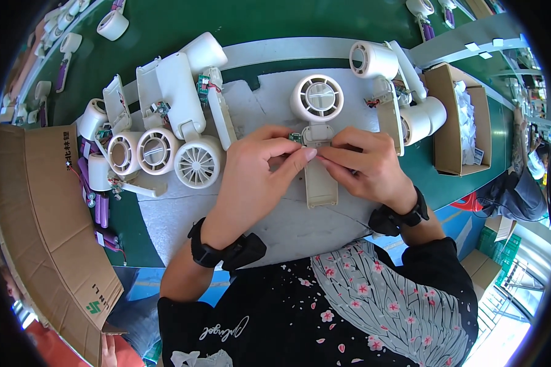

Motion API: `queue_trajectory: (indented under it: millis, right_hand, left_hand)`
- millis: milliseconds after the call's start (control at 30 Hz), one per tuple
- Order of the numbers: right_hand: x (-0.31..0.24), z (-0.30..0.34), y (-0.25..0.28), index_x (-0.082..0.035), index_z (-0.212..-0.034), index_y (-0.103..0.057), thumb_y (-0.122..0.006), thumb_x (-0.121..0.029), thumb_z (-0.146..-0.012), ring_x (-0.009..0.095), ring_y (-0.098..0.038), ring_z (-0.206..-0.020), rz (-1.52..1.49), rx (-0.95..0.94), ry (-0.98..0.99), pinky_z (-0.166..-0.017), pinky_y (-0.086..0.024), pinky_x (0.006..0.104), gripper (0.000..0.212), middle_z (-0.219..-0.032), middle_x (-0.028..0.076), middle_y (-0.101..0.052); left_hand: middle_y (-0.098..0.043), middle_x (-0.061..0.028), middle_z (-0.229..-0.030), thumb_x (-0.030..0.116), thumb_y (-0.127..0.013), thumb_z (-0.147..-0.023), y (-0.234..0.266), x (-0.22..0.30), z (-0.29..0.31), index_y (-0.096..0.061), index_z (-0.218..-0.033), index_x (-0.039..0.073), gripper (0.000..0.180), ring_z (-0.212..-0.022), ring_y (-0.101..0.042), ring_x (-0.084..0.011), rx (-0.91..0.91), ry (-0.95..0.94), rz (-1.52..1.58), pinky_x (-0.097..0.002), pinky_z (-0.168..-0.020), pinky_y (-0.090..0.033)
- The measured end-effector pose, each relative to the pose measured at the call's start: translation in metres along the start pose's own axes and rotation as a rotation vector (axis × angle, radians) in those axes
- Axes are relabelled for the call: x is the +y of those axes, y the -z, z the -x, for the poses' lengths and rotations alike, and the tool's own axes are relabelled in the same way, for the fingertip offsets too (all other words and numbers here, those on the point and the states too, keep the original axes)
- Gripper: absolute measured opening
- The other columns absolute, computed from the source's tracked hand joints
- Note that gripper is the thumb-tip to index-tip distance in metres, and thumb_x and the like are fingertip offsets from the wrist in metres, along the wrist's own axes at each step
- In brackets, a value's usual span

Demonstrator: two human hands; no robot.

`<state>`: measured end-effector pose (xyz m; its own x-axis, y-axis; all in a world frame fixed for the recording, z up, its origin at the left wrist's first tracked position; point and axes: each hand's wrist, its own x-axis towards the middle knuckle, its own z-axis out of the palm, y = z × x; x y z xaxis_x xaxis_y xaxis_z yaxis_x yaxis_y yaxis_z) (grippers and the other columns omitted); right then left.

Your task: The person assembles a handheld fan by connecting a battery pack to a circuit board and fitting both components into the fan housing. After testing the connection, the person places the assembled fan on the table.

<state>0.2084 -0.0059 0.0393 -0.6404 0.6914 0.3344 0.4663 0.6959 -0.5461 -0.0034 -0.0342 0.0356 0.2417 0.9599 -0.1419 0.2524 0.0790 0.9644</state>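
Note:
A white handheld fan (317,98) lies in front of me with its round grille up and its handle shell (321,186) open toward me. Over the top of that handle my two hands meet. A small green circuit board (295,137) shows at the fingertips of my left hand (257,168), which is closed in a pinch. My right hand (367,162) is pinched too, its fingertips almost touching the left thumb. Whatever lies between the right fingertips is hidden. Both wrists wear black bands.
Several white fans (159,150) with opened handles and loose boards crowd the left of the grey mat (257,214). More fans (422,119) lie at the right, beside a cardboard box (444,122) of white parts. Purple batteries (101,211) lie by a large carton (49,202).

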Motion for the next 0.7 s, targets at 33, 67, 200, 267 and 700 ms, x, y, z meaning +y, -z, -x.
queue_trajectory:
  millis: [33,67,200,267,700]
  right_hand:
    - [0.0,0.0,-0.001,-0.006,-0.084,-0.072,-0.076,-0.003,-0.068,0.019,-0.059,-0.055,-0.004,-0.005,-0.004,-0.048,-0.047,0.0291,0.017,-0.079,0.005,-0.059]
    - [-0.001,0.0,-0.001,-0.006,-0.085,-0.072,-0.076,-0.003,-0.069,0.018,-0.058,-0.056,-0.009,-0.01,-0.008,-0.048,-0.046,0.0288,0.016,-0.08,0.005,-0.059]
    - [-0.002,0.001,-0.003,-0.004,-0.086,-0.072,-0.075,-0.002,-0.072,0.018,-0.058,-0.058,-0.133,-0.032,-0.124,-0.051,-0.046,0.0283,0.014,-0.08,0.006,-0.059]
    - [-0.002,0.002,-0.005,-0.003,-0.087,-0.072,-0.075,-0.002,-0.074,0.018,-0.057,-0.06,-0.193,-0.04,-0.178,-0.052,-0.045,0.0281,0.013,-0.08,0.006,-0.058]
    - [0.005,0.001,-0.008,0.0,-0.085,-0.07,-0.073,-0.001,-0.077,0.019,-0.056,-0.061,-0.265,-0.05,-0.161,-0.054,-0.044,0.0288,0.009,-0.078,0.008,-0.057]
  left_hand:
    - [-0.061,-0.0154,-0.113,0.01,-0.07,-0.087,0.0,0.0,0.0,-0.069,-0.1,-0.004,0.02,-0.087,-0.067,-0.0162,-0.002,0.0,0.036,-0.0266,-0.077,-0.055]
    - [-0.06,-0.0153,-0.115,0.01,-0.069,-0.088,0.0,0.0,0.0,-0.069,-0.101,-0.004,0.019,-0.088,-0.066,-0.0164,-0.004,0.0,0.073,-0.0269,-0.078,-0.055]
    - [-0.059,-0.015,-0.116,0.007,-0.066,-0.089,0.003,-0.005,0.0,-0.069,-0.103,-0.003,0.018,-0.095,-0.065,-0.0174,-0.049,-0.045,0.07,-0.0277,-0.081,-0.054]
    - [-0.058,-0.0145,-0.117,0.007,-0.066,-0.089,0.004,-0.004,0.0,-0.069,-0.103,-0.003,0.018,-0.097,-0.064,-0.0177,-0.06,-0.048,0.058,-0.0281,-0.083,-0.054]
    - [-0.061,-0.0128,-0.109,-0.004,-0.068,-0.082,0.0,-0.007,-0.001,-0.066,-0.112,0.002,0.031,-0.092,-0.066,-0.0197,-0.014,-0.077,0.106,-0.0289,-0.081,-0.055]
